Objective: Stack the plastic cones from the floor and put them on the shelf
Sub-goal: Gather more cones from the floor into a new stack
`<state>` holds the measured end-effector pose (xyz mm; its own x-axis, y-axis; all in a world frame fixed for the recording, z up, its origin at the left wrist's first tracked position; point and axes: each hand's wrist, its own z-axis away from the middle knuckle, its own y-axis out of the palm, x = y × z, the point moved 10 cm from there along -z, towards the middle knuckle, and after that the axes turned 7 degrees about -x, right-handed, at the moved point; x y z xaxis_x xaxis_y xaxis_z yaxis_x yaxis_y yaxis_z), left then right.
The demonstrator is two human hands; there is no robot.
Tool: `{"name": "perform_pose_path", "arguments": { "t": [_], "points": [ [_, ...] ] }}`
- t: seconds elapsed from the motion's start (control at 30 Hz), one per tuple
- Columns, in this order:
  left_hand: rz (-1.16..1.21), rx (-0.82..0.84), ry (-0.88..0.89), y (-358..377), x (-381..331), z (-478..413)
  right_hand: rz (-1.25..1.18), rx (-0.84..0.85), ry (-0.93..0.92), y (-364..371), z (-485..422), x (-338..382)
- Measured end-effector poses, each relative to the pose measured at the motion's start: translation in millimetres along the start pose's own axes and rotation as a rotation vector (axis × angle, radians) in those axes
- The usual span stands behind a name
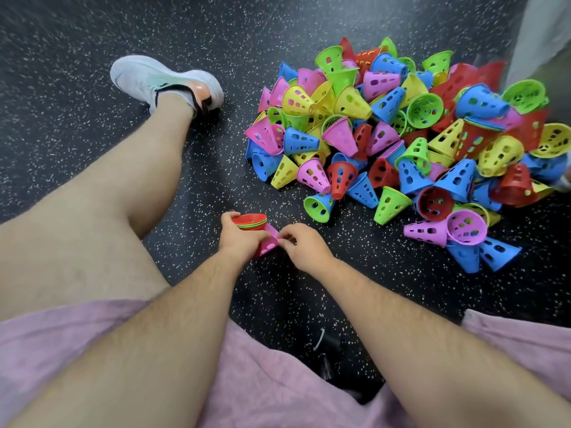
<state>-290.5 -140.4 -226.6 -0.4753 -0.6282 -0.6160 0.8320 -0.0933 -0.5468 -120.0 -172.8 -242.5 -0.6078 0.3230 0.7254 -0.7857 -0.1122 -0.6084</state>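
nearest, two bare forearms reach out over pink shorts to the speckled floor. the left hand curls round a short stack of cones, its red and green rims showing on the far side. the right hand pinches a pink cone by its edge, between the hands and touching the stack; i cannot tell whether it is seated. the stack's long axis seems to run far-left to near-right, so the pink cone probably slides along that line. beyond, nearer the right hand, lies the loose pile.
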Motion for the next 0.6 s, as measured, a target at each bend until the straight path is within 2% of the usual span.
{"name": "perform_pose_path", "arguments": {
  "t": [0.2, 0.33, 0.4, 0.5, 0.6],
  "points": [
    [0.105, 0.048, 0.114, 11.6, -23.7, 11.3, 0.089, -0.221, -0.106, -38.2, 9.0, 8.3],
    [0.166, -0.01, 0.159, 12.7, -37.5, 16.4, 0.09, -0.382, -0.159, -74.1, 13.6, 11.8],
    [0.145, -0.043, 0.19, 12.4, -39.3, 13.6, 0.019, -0.456, -0.161, -93.3, 15.8, 10.1],
    [0.081, -0.002, 0.245, 21.8, -42.0, 14.8, -0.087, -0.584, -0.156, -123.7, 20.3, 10.2],
    [0.02, 0.082, 0.329, 39.5, -47.6, 20.4, -0.043, -0.652, -0.179, -141.0, 20.7, 18.3]
  ]
}}
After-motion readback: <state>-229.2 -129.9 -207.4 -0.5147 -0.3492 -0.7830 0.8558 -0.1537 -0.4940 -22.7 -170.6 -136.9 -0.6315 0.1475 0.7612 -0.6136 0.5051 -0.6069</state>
